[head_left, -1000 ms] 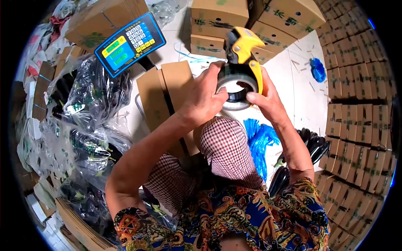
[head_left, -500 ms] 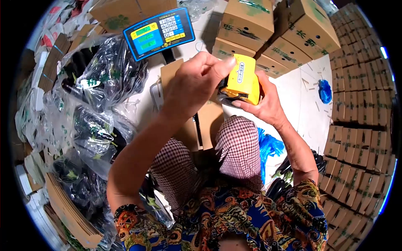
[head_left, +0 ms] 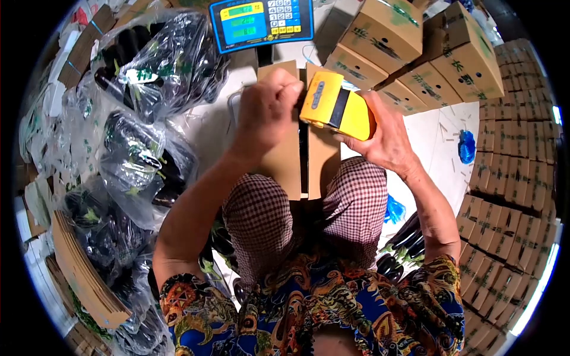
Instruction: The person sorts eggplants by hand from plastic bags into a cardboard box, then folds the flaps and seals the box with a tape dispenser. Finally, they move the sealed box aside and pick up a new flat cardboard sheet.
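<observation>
My right hand [head_left: 389, 133] grips a yellow tape dispenser [head_left: 362, 117] with a black band and a printed label, its fingers wrapped round the right end. Close to the dispenser's left end, my left hand [head_left: 270, 107] is closed with curled fingers; whatever it may pinch is too small or hidden. Beneath both hands stands a cardboard box [head_left: 282, 160] between my knees, its two top flaps folded in with a narrow dark gap between them.
A scale display [head_left: 261, 24] stands beyond the box. Plastic bags of eggplants [head_left: 166, 71] fill the left side. Stacked cartons [head_left: 380, 29] stand ahead right, and a wall of cartons [head_left: 510, 136] lines the right. Loose eggplants [head_left: 407, 237] lie by my right knee.
The tape dispenser has turned in my right hand and now lies more sideways over the box. My left hand has come off its top edge and curled tighter. The view has shifted downward.
</observation>
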Demonstrator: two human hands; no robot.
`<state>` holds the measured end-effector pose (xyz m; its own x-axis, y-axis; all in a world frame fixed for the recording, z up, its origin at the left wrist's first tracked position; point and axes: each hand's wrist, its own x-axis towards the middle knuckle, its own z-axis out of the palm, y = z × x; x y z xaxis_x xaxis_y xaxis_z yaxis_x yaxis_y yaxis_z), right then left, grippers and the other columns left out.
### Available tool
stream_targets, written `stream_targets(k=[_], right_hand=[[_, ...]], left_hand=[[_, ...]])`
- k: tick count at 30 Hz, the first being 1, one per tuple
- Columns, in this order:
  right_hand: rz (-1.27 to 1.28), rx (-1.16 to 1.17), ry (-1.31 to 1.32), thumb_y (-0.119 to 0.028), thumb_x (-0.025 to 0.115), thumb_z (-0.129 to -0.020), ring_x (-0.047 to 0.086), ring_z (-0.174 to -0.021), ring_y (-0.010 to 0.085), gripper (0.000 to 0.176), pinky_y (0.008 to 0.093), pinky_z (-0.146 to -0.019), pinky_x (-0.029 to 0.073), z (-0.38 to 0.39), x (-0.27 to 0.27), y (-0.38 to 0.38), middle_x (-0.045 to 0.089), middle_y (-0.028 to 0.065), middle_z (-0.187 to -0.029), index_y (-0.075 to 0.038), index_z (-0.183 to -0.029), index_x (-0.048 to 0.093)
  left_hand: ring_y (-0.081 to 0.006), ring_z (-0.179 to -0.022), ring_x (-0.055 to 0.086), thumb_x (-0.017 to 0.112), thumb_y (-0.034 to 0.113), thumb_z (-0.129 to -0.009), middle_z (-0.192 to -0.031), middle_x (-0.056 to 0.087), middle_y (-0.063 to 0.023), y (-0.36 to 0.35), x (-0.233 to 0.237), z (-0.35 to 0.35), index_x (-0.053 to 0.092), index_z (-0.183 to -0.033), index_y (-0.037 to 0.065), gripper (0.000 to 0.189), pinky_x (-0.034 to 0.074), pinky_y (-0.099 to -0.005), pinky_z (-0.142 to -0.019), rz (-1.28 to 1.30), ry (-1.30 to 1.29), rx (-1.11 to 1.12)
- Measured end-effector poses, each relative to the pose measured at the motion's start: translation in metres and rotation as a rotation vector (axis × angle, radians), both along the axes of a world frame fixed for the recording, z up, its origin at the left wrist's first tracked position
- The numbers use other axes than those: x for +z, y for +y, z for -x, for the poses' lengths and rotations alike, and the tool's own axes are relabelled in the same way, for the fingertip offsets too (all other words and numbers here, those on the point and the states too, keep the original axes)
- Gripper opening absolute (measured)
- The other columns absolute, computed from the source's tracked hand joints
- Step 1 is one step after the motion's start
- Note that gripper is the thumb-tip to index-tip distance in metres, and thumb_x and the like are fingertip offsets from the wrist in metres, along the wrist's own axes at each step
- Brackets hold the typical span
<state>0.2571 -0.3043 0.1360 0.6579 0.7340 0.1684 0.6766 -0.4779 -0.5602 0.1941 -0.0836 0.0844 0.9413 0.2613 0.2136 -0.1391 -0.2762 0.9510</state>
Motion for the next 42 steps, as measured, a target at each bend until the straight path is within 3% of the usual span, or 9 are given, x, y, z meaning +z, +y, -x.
stream_targets(k=[2, 7, 14, 17, 20, 23, 35, 38, 42], right_hand=[[0.086, 0.064, 0.004, -0.033, 0.08, -0.072, 0.066, -0.078, 0.0318, 0.058, 0.0392, -0.072, 0.053, 0.001, -0.003, 0.008, 0.064, 0.0144, -0.089, -0.004, -0.111, 0.05], [0.283, 0.138, -0.021, -0.03, 0.078, -0.075, 0.067, -0.073, 0.0302, 0.049, 0.0381, -0.065, 0.055, -0.002, -0.004, 0.025, 0.065, 0.0174, -0.084, -0.004, -0.106, 0.051], [0.4, 0.237, -0.14, -0.028, 0.074, -0.077, 0.063, -0.058, 0.0268, 0.045, 0.037, -0.052, 0.051, -0.013, -0.015, 0.038, 0.062, 0.015, -0.072, -0.004, -0.108, 0.052], [0.428, 0.224, -0.119, -0.025, 0.075, -0.077, 0.062, -0.057, 0.0254, 0.044, 0.0354, -0.051, 0.051, -0.011, -0.01, 0.042, 0.063, 0.0148, -0.072, -0.005, -0.109, 0.052], [0.444, 0.227, -0.126, -0.022, 0.075, -0.076, 0.063, -0.056, 0.0245, 0.045, 0.0343, -0.05, 0.052, -0.008, -0.014, 0.043, 0.063, 0.0145, -0.073, -0.005, -0.109, 0.051], [0.469, 0.218, -0.126, -0.018, 0.074, -0.074, 0.063, -0.057, 0.024, 0.045, 0.0345, -0.05, 0.052, -0.007, -0.014, 0.043, 0.063, 0.0139, -0.073, -0.004, -0.11, 0.051], [0.449, 0.246, -0.076, -0.013, 0.071, -0.067, 0.063, -0.062, 0.0269, 0.047, 0.0365, -0.057, 0.053, -0.012, -0.02, 0.052, 0.062, 0.0134, -0.077, -0.006, -0.109, 0.051], [0.54, 0.184, -0.024, -0.016, 0.072, -0.066, 0.066, -0.075, 0.0314, 0.05, 0.0381, -0.069, 0.055, -0.01, -0.015, 0.054, 0.064, 0.0149, -0.084, -0.003, -0.11, 0.053], [0.521, 0.186, -0.025, -0.015, 0.07, -0.063, 0.064, -0.069, 0.0305, 0.05, 0.0387, -0.065, 0.055, -0.01, -0.02, 0.05, 0.062, 0.014, -0.08, -0.004, -0.108, 0.053]], left_hand=[[-0.0165, -0.059, 0.058, 0.057, 0.017, -0.092, -0.068, 0.063, -0.0085, 0.018, -0.031, 0.005, 0.06, -0.082, 0.001, 0.019, 0.048, -0.0344, -0.057, -0.099, -0.098, 0.063], [-0.0047, -0.058, 0.041, 0.054, 0.024, -0.097, -0.075, 0.057, 0.0015, 0.094, -0.069, 0.053, 0.062, -0.09, 0.006, 0.021, 0.033, -0.0223, -0.051, 0.444, 0.365, 0.313], [-0.0075, -0.059, 0.057, 0.052, 0.021, -0.099, -0.071, 0.06, -0.0013, 0.133, -0.145, 0.08, 0.059, -0.092, 0.0, 0.023, 0.043, -0.026, -0.05, 0.281, 0.273, 0.411], [-0.0172, -0.058, 0.062, 0.053, 0.021, -0.098, -0.07, 0.062, -0.0085, 0.128, -0.15, 0.079, 0.059, -0.094, 0.0, 0.022, 0.046, -0.032, -0.052, 0.04, 0.351, 0.449], [-0.0326, -0.058, 0.06, 0.054, 0.019, -0.097, -0.07, 0.06, -0.0174, 0.12, -0.168, 0.077, 0.057, -0.091, 0.001, 0.019, 0.045, -0.0392, -0.053, -0.392, 0.09, 0.535], [-0.0427, -0.063, 0.057, 0.054, 0.018, -0.096, -0.073, 0.059, -0.0218, 0.112, -0.176, 0.076, 0.055, -0.087, 0.002, 0.018, 0.043, -0.0453, -0.055, -0.453, 0.102, 0.578], [-0.0439, -0.063, 0.059, 0.05, 0.023, -0.097, -0.07, 0.061, -0.0209, 0.073, -0.247, 0.059, 0.054, -0.089, 0.007, 0.018, 0.044, -0.0515, -0.055, -0.579, 0.196, 0.479], [-0.0441, -0.07, 0.06, 0.048, 0.023, -0.097, -0.078, 0.063, -0.0232, 0.042, -0.277, 0.052, 0.056, -0.095, 0.005, 0.02, 0.047, -0.0501, -0.06, -0.277, 0.337, 0.376], [-0.0423, -0.081, 0.062, 0.043, 0.012, -0.096, -0.085, 0.062, -0.0264, 0.036, -0.242, 0.042, 0.049, -0.12, 0.004, 0.026, 0.049, -0.0482, -0.069, -0.107, 0.711, 0.166]])
